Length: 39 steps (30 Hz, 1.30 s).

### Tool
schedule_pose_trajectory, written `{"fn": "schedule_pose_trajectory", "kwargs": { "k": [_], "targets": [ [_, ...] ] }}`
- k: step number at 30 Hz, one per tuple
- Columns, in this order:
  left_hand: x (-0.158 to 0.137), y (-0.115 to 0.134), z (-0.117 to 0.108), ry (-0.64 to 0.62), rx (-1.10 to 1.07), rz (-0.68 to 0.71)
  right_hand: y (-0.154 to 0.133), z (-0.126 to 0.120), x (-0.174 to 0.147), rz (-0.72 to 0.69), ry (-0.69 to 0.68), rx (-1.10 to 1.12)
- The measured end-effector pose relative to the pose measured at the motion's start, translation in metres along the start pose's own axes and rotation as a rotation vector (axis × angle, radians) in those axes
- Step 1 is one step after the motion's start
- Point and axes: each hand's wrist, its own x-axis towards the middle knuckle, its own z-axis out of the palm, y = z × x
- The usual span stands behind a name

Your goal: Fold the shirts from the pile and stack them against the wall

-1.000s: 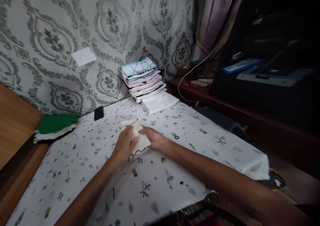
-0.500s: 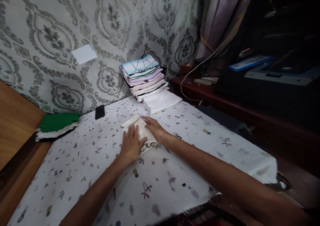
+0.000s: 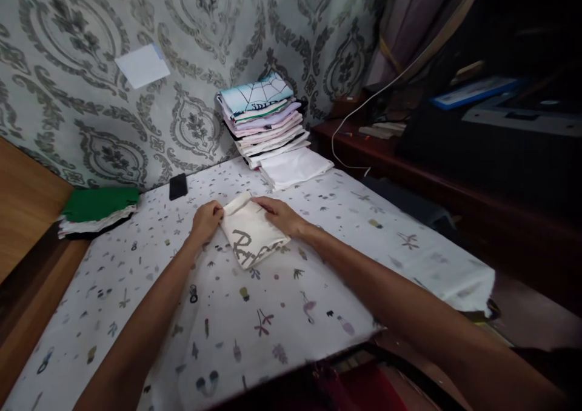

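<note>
A folded cream garment (image 3: 252, 229) with dark lettering on its near side lies on the patterned white cloth (image 3: 236, 320). At its far left corner, my left hand (image 3: 207, 220) is closed, the edge of the fabric pinched in its fingers. My right hand (image 3: 279, 215) grips the opposite far corner, thumb and fingers on the fabric. A rolled or folded strip runs along the garment's far edge between both hands. What kind of garment it is cannot be made out.
Behind, a tall stack of folded clothes (image 3: 266, 123) leans by the wall, a white folded cloth (image 3: 295, 167) before it. Left are a green folded garment (image 3: 100, 205) on a small pile and a black phone (image 3: 178, 186). A white cable (image 3: 336, 141) hangs right.
My left hand has gone from lying flat on the garment to pinching its far left corner, uncovering the lettering. My right hand stays at the right side. The view has tilted slightly down.
</note>
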Motion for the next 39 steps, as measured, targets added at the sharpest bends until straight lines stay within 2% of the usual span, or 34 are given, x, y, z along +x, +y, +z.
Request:
{"fn": "schedule_pose_trajectory", "kwargs": {
  "k": [4,7,10,13,16,18,20,22,25,27,29,32,34,37,39],
  "targets": [
    [-0.011,0.008,0.000,0.088,0.026,0.040,-0.018,-0.003,-0.003,-0.034,0.071,-0.355],
    [-0.012,0.024,0.004,0.117,-0.009,0.223,-0.041,0.008,-0.015,-0.157,0.108,-0.558],
    [-0.005,0.038,0.016,-0.045,-0.142,0.397,-0.053,0.026,-0.029,-0.358,-0.063,-0.673],
    [0.010,0.043,0.030,-0.198,-0.178,0.413,-0.047,0.043,-0.039,-0.466,-0.154,-0.727],
    [0.029,0.043,0.041,-0.264,-0.109,0.292,-0.036,0.051,-0.043,-0.500,-0.144,-0.744],
    [0.039,0.044,0.043,-0.258,-0.073,0.200,-0.035,0.051,-0.045,-0.490,-0.157,-0.727],
    [0.043,0.044,0.042,-0.199,-0.070,0.147,-0.038,0.047,-0.046,-0.462,-0.169,-0.684],
    [0.040,0.042,0.038,-0.076,-0.129,0.143,-0.044,0.041,-0.046,-0.413,-0.162,-0.616],
    [0.014,0.034,0.030,0.188,-0.326,0.052,-0.048,0.026,-0.033,-0.313,-0.103,-0.530],
    [-0.014,0.030,0.024,0.302,-0.518,-0.144,-0.046,0.014,-0.013,-0.248,-0.070,-0.535],
    [-0.047,0.030,0.017,0.316,-0.780,-0.369,-0.042,0.004,0.016,-0.169,-0.093,-0.587],
    [-0.089,0.045,0.004,0.255,-1.210,-0.610,-0.035,-0.003,0.061,0.001,-0.252,-0.664],
    [-0.106,0.060,-0.004,0.125,-1.400,-0.686,-0.031,-0.002,0.083,0.079,-0.348,-0.679],
    [-0.115,0.082,-0.011,-0.178,-1.468,-0.743,-0.030,-0.001,0.102,0.109,-0.397,-0.666],
    [-0.115,0.090,-0.010,-0.282,-1.426,-0.772,-0.030,-0.002,0.107,0.129,-0.408,-0.647]
  ]
}}
